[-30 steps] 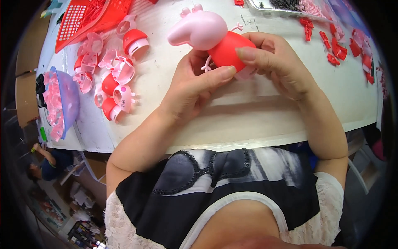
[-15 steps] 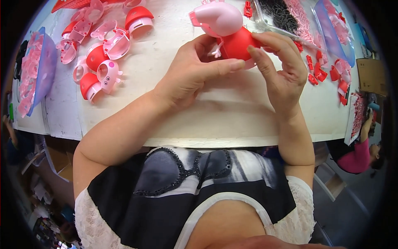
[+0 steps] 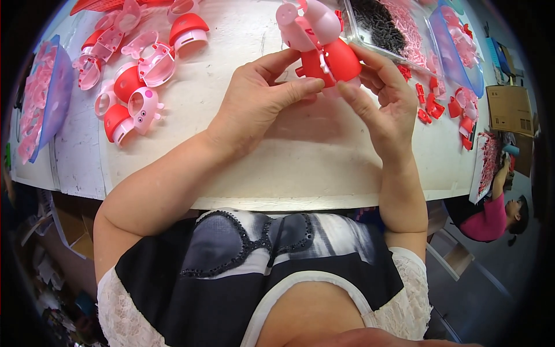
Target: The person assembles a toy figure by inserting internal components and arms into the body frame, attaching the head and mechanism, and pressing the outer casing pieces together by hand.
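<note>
Tabletop [image 3: 243, 173]: brightly lit, pale, fairly even in tone
Shadow: soft-edged, on the tabletop below the left hand [image 3: 254, 95] and right hand [image 3: 384, 95], suggesting light from above and the far side
Pig figure [image 3: 342, 61]: vivid pink and red, small highlights on glossy plastic, outline reasonably crisp
Clear plastic tray [image 3: 364, 45]: thin glare along its rim
Blue bowl [image 3: 60, 107]: stretched tall by the fisheye at left
Table's front edge [image 3: 289, 203]: slightly bowed
Co-worker [image 3: 488, 222]: tipped sideways near the right rim, soft in detail
Floor [image 3: 491, 272]: dim and grey
Lower-left clutter [image 3: 55, 289]: dark, smeared, hard to make out
Corners: black vignette
</note>
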Available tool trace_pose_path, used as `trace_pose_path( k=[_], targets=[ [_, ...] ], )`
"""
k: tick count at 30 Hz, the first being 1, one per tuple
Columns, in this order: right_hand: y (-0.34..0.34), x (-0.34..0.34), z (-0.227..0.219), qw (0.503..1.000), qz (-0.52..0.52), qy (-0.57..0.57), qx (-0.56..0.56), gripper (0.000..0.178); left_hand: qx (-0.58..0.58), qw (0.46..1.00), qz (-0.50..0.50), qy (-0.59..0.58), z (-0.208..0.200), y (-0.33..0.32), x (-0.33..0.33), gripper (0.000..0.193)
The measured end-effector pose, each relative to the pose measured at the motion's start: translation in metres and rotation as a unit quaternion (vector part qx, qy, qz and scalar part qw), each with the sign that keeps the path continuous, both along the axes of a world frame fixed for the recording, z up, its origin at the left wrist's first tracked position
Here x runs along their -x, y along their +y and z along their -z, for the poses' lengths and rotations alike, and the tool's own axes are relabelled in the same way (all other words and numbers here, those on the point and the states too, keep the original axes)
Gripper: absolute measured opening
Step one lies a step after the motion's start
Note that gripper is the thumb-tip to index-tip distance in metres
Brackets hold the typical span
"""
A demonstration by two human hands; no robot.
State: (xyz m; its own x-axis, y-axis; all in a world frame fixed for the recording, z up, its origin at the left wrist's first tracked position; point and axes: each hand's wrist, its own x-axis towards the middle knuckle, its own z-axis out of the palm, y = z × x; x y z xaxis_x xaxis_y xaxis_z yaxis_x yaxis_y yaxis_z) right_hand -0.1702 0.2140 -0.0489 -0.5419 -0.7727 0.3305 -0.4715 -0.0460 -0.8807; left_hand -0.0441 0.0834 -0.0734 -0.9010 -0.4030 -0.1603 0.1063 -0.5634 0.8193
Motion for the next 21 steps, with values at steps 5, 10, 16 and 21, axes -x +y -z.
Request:
trace_pose_path(
  k=[5, 10, 16, 21],
  targets=[
    [-0.0019, -0.0054, -0.0029, 0.996, -0.021, 0.08, -0.023, 0.06, 0.009, 1.0, -0.004, -0.011, -0.0016, -0.0017, -0.0007, 0.05],
    [-0.0001, -0.0063, -0.0008, 0.984, -0.015, 0.161, -0.069, 0.066, 0.051, 0.999, -0.014, 0.014, -0.0035, 0.0018, -0.0022, 0.048],
    [0.0003, -0.0026, 0.0012, 0.983, 0.002, 0.173, -0.059, 0.062, 0.031, 1.0, -0.002, -0.003, -0.0029, 0.0011, -0.001, 0.047],
    [0.0007, -0.0039, -0.0034, 0.978, 0.004, 0.201, -0.052, 0.058, -0.018, 1.0, 0.01, 0.003, 0.0003, -0.0007, -0.0016, 0.039]
  ],
)
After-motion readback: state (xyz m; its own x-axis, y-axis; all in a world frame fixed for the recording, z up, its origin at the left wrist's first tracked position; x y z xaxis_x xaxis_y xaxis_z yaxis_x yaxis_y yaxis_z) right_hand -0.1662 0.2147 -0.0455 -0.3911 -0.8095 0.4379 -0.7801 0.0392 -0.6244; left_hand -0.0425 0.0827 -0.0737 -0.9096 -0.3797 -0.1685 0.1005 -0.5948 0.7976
